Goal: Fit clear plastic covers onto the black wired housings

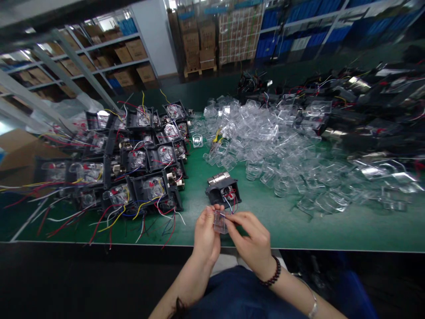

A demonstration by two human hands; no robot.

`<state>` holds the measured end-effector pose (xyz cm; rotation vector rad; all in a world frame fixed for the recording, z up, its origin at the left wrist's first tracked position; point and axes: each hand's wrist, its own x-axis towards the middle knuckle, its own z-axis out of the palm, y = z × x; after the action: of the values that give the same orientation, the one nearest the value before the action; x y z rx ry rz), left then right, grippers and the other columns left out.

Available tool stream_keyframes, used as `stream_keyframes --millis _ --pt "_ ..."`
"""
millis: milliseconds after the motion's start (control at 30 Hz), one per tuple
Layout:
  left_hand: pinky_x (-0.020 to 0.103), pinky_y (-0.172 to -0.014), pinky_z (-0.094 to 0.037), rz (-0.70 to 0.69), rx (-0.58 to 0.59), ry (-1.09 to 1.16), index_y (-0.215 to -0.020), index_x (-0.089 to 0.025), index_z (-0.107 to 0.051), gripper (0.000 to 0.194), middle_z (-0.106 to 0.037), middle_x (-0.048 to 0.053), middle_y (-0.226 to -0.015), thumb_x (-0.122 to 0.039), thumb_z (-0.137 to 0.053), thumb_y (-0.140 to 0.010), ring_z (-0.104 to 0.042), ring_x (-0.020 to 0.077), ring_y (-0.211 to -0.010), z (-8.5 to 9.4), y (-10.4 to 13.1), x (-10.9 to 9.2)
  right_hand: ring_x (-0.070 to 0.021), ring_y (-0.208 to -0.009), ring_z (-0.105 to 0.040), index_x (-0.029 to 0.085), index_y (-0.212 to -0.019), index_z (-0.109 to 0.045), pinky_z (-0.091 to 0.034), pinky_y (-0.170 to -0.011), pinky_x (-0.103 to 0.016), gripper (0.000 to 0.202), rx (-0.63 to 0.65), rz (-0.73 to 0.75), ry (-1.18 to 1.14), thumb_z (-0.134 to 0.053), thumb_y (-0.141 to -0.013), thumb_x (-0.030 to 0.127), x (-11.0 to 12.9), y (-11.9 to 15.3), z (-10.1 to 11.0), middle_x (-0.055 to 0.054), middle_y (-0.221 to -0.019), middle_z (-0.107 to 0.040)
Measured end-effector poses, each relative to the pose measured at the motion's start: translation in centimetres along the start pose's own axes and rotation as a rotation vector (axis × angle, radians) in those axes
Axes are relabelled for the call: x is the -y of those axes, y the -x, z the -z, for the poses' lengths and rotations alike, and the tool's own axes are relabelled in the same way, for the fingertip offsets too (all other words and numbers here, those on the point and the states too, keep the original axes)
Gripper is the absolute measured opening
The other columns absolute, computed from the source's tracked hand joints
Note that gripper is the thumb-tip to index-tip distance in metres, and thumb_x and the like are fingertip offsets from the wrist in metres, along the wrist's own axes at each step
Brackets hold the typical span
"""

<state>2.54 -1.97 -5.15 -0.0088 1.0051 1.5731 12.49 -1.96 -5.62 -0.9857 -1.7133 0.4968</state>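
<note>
as both hands (229, 232) pinch a clear plastic piece (219, 222), green bench (265, 230) beneath, shelves (116, 57) and stacked cartons (202, 42) beyond

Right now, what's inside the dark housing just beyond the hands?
In the dark housing, a clear part with red on it shows, and thin red and white wires beside it. Whatever lies under that part is covered, and the shadowed left side is too dark to read.

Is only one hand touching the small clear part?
No, the left hand and right hand both have fingers on the clear part.
</note>
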Motion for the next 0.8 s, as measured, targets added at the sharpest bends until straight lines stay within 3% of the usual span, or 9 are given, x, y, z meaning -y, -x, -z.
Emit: stream_keyframes --millis 400,633,800 --pt "0.022 -0.068 -0.047 -0.048 0.028 -0.084 -0.070 -0.014 -0.063 0.042 -0.064 0.001 -0.072 -0.045 -0.080 -0.049 -0.060 0.0119 -0.070 -0.1 0.3 0.0 -0.0167 -0.072 -0.051 0.018 -0.078 -0.053 -0.044 -0.064 -0.029 0.010 0.121 -0.018 0.047 -0.048 -0.086 0.015 -0.4 -0.1 -0.5 -0.004 -0.073 -0.056" --pt "0.022 -0.067 -0.045 -0.112 0.098 -0.203 -0.072 -0.016 -0.059 0.038 -0.064 0.000 -0.077 -0.049 -0.073 -0.061 -0.058 0.0110 -0.069 0.7 0.0 -0.2 -0.0149 -0.067 -0.049 0.020 -0.074 -0.050 -0.040 -0.061 -0.026 0.015 0.133 -0.214 -0.092 -0.044 -0.088 0.021 -0.6 -0.6 0.1 -0.001 -0.070 -0.051" --pt "0.022 -0.067 -0.044 -0.335 0.161 -0.553 -0.068 -0.016 -0.059 0.034 -0.062 0.000 -0.068 -0.049 -0.066 -0.069 -0.057 0.0123 -0.068 1.6 -0.6 -0.8 -0.0146 -0.068 -0.049 0.019 -0.076 -0.051 -0.040 -0.063 -0.025 0.017 0.176 -0.347 -0.191 -0.042 -0.088 0.028 -1.4 -1.2 0.5 0.000 -0.071 -0.050"
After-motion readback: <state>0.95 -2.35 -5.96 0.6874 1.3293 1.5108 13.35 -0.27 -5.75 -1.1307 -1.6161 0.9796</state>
